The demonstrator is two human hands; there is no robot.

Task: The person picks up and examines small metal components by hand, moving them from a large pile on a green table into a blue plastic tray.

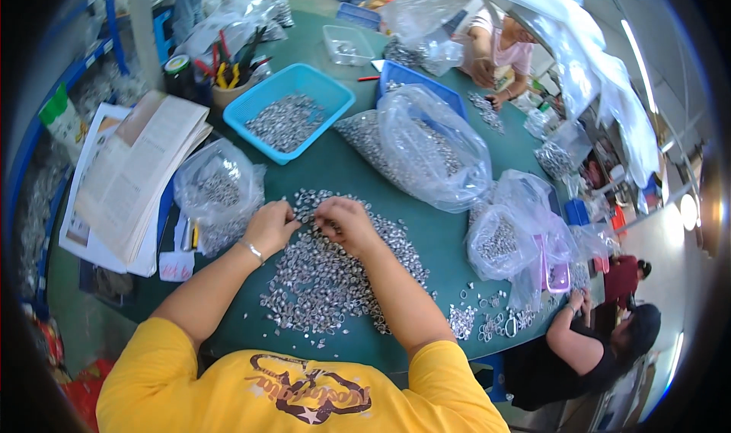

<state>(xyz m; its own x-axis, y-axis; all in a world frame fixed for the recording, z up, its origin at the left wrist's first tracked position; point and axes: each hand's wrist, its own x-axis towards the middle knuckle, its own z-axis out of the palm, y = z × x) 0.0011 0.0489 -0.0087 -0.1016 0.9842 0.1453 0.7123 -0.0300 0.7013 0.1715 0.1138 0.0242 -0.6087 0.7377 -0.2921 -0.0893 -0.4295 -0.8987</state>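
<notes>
A wide heap of small silvery metal pieces [320,281] is spread over the green table [304,178] in front of me. At the heap's far left edge, my left hand [274,227] has its fingers drawn together. Whatever they may hold is too small to make out. My right hand [346,224] curls its fingers downward at the far side of the heap, thumb and fingertips close together. Its fingertips are partly hidden, and I cannot tell what is between them. The two hands are a short way apart.
Beyond my hands stand a light blue basin [335,98] of metal pieces and a large clear bag [434,148] of them. Another bag [217,182] and newspapers [137,174] lie left. A pot of pliers [228,90] stands behind. Co-workers sit far right [506,52] and near right [586,349].
</notes>
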